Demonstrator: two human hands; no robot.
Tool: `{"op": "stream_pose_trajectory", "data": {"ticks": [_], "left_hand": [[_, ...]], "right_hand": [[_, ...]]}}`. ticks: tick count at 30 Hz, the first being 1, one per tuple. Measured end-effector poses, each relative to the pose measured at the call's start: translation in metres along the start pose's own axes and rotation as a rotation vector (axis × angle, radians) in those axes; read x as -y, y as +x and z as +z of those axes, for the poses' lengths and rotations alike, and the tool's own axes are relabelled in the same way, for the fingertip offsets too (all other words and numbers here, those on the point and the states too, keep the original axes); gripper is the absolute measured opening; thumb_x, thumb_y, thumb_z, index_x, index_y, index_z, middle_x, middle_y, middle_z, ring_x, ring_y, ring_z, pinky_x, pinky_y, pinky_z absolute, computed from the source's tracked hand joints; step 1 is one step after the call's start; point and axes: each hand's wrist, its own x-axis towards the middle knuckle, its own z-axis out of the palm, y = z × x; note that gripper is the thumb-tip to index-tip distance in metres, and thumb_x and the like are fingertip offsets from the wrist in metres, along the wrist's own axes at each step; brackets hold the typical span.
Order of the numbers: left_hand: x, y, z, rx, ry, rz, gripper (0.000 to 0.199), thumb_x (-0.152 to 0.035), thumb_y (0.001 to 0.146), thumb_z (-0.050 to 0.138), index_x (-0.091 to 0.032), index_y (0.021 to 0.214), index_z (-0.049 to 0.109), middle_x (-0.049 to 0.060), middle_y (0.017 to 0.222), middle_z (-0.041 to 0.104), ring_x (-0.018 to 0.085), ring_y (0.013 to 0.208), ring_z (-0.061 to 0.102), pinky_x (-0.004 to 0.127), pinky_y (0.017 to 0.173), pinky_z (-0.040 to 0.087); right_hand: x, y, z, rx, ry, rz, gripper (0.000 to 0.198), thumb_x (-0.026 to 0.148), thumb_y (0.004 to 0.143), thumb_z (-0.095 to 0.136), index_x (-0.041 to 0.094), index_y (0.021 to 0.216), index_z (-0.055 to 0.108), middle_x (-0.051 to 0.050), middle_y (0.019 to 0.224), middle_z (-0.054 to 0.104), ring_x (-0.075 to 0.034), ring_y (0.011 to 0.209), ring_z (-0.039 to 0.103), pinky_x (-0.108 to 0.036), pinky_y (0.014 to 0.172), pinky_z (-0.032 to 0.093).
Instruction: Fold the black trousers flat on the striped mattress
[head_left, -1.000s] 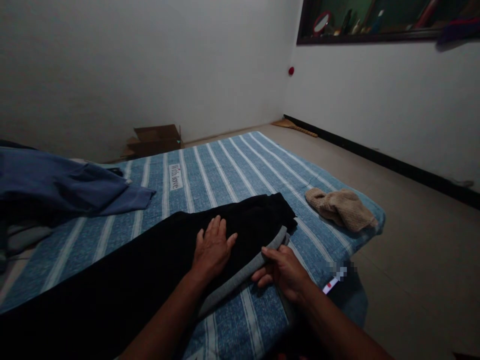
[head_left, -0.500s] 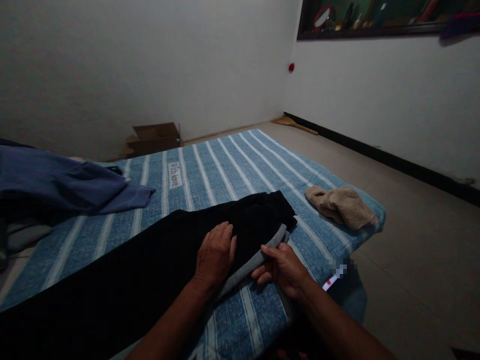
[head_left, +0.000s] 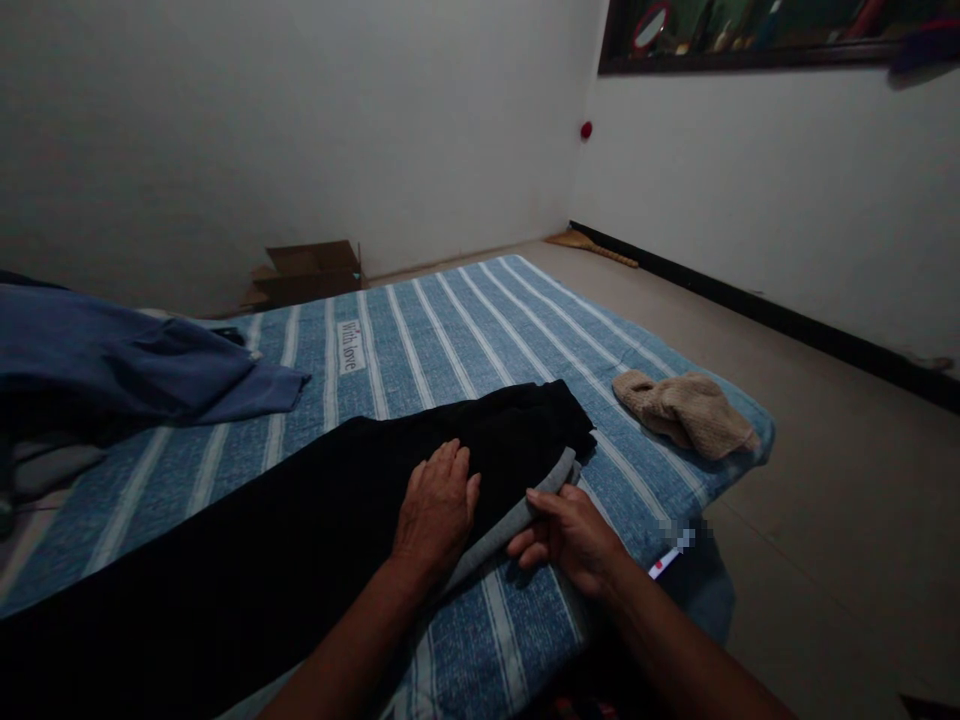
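Black trousers [head_left: 300, 520] lie lengthwise across the blue-and-white striped bedspread [head_left: 480, 330], with a grey strip of cloth [head_left: 499, 528] showing along their near edge. My left hand [head_left: 435, 505] rests flat on top of the black cloth, its fingers stretched out and holding nothing. At the near right end, my right hand [head_left: 566, 535] pinches the grey edge between thumb and forefinger, while its other fingers curl underneath. The far lower part of the trousers runs out of view at the left.
A beige knitted cloth [head_left: 686, 410] lies crumpled near the bed's right corner. Blue-grey clothing [head_left: 150, 350] is heaped at the left. Behind the bed are a cardboard box [head_left: 311, 272] and, on the floor by the wall, a broom-like wooden thing [head_left: 592, 246].
Both hands keep almost the same places on the trousers; my left hand looks slightly flatter. The view has shifted a little.
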Motion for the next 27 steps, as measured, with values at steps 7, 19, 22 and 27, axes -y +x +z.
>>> {"op": "stream_pose_trajectory", "data": {"ticks": [7, 19, 22, 27], "left_hand": [[-0.001, 0.000, -0.001, 0.017, 0.024, -0.003, 0.036, -0.026, 0.090, 0.037, -0.009, 0.118, 0.053, 0.018, 0.128, 0.053, 0.029, 0.120, 0.048, 0.045, 0.098, 0.038], [0.004, 0.002, 0.004, -0.028, 0.043, 0.049, 0.038, -0.028, 0.090, 0.034, -0.008, 0.115, 0.056, 0.018, 0.125, 0.056, 0.028, 0.116, 0.051, 0.043, 0.094, 0.042], [0.007, 0.004, 0.005, -0.041, 0.051, 0.068, 0.041, -0.030, 0.091, 0.032, -0.007, 0.115, 0.056, 0.018, 0.124, 0.056, 0.029, 0.115, 0.052, 0.044, 0.093, 0.043], [0.010, 0.006, 0.005, -0.042, 0.046, 0.091, 0.044, -0.033, 0.091, 0.029, -0.007, 0.115, 0.056, 0.019, 0.124, 0.056, 0.029, 0.115, 0.052, 0.044, 0.092, 0.043]], "right_hand": [[0.001, -0.001, -0.003, 0.017, 0.008, 0.004, 0.038, 0.037, 0.071, 0.069, 0.017, 0.088, 0.042, -0.006, 0.066, 0.066, -0.018, 0.050, 0.064, -0.021, 0.039, 0.048], [0.004, -0.004, -0.008, 0.017, 0.033, -0.062, 0.040, 0.039, 0.069, 0.071, 0.015, 0.090, 0.047, -0.006, 0.069, 0.066, -0.016, 0.052, 0.064, -0.021, 0.041, 0.049], [0.006, -0.008, -0.010, 0.021, 0.033, -0.092, 0.038, 0.038, 0.071, 0.070, 0.014, 0.092, 0.050, -0.005, 0.071, 0.066, -0.015, 0.053, 0.064, -0.020, 0.042, 0.049], [0.008, -0.008, -0.011, 0.053, 0.053, -0.104, 0.038, 0.039, 0.070, 0.069, 0.015, 0.093, 0.051, -0.004, 0.073, 0.066, -0.015, 0.053, 0.064, -0.021, 0.042, 0.049]]}}
